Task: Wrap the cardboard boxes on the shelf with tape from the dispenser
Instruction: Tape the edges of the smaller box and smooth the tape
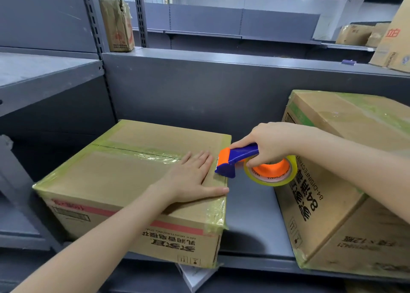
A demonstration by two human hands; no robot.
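In the head view, a box (115,177) sits on the shelf (250,217) at about seven o'clock, with yellowish tape over its top seam and edges. The left hand (193,177) lies flat on the box's top near the right edge. Its fingers are straight and slightly spread, the thumb is out toward the front right corner, and it holds nothing.

At three o'clock from it, the right hand (270,146) grips the blue handle of the dispenser (235,161), fingers curled round it. The dispenser's orange-and-blue head meets the box's right edge, pointing toward nine o'clock. Its roll (275,178) of clear yellowish tape sits on an orange hub, over the gap between the two boxes.

A second box (346,155), larger and taped along its edges, stands at four o'clock; the right forearm crosses above it. Farther off, a worn box (117,24) stands at eleven o'clock and the far boxes (355,34) at two o'clock — all on other shelves.
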